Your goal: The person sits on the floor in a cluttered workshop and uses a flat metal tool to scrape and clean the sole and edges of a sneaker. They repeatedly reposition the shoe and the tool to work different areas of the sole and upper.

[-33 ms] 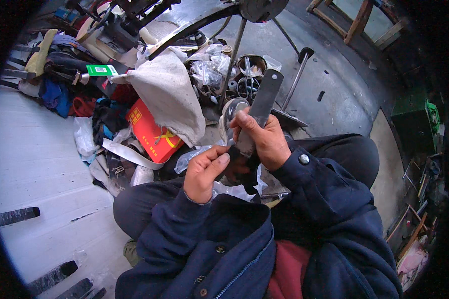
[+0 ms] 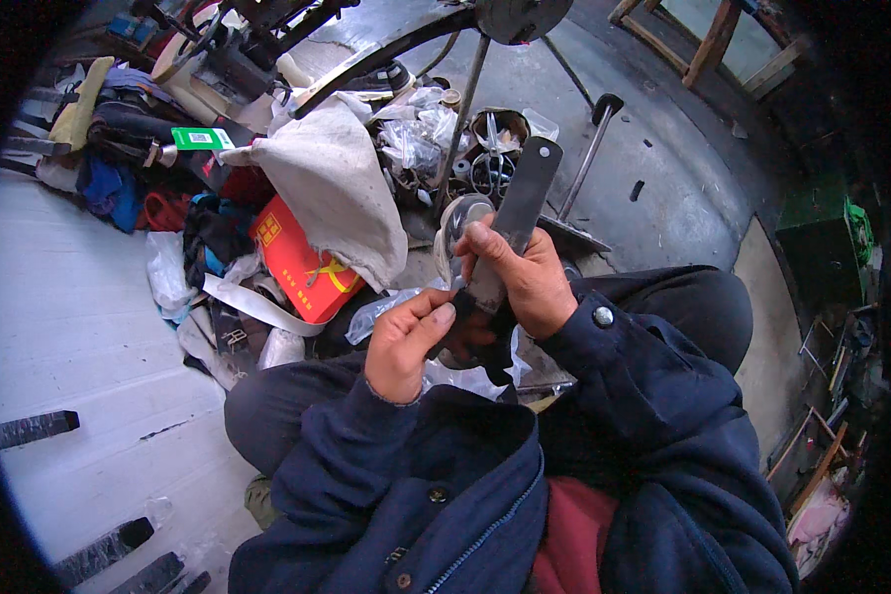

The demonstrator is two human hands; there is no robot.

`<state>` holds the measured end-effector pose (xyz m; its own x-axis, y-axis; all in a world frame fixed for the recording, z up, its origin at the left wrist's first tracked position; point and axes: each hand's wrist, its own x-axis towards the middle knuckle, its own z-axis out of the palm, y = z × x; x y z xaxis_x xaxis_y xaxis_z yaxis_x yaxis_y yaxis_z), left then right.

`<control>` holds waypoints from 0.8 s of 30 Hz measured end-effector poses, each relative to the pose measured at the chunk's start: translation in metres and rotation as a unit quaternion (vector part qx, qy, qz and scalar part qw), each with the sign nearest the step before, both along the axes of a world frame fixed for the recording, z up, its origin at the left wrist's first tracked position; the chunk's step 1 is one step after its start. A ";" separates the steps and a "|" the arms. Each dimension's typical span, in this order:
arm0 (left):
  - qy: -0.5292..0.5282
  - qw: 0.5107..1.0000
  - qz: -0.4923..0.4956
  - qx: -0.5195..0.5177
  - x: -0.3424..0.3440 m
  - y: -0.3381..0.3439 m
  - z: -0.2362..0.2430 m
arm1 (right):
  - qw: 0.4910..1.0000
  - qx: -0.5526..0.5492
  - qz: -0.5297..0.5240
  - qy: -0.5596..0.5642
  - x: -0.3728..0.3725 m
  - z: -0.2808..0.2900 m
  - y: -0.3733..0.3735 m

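One flat, dark bar (image 2: 528,193) with rounded corners and a small pale dot near its top end slants up and to the right, held above a seated person's lap. The right hand (image 2: 535,282) grasps it near its lower part, thumb pressed along the face and the other fingers curled mostly out of sight behind. The left hand (image 2: 406,342) pinches dark material (image 2: 458,315) between thumb and forefinger, just beside the bar's lower end; its remaining fingers are folded in. Just left of the bar is a shiny item with a pale edge (image 2: 445,243), its kind unclear.

Both arms wear the sleeves of a dark blue jacket (image 2: 475,485). Beyond the hands, a draped grey-white cloth (image 2: 332,183) partly covers a flat red box (image 2: 297,262). Silver scissors (image 2: 492,170) stand in a crowded container near crumpled clear plastic (image 2: 411,144). Farther right sits a dark green box (image 2: 817,247).
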<state>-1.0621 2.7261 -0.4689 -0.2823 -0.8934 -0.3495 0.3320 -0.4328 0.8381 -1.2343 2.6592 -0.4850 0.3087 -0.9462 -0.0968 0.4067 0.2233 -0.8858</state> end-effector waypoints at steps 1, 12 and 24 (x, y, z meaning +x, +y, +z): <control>0.008 1.000 0.003 0.012 0.000 0.001 0.000 | 1.000 -0.010 0.006 -0.005 0.001 0.000 0.000; 0.046 0.998 0.025 0.027 -0.003 0.004 -0.004 | 0.999 -0.028 -0.005 0.022 0.003 -0.002 0.001; -0.015 0.999 -0.028 -0.022 0.012 0.000 0.001 | 0.995 0.039 0.073 0.056 -0.008 0.001 -0.009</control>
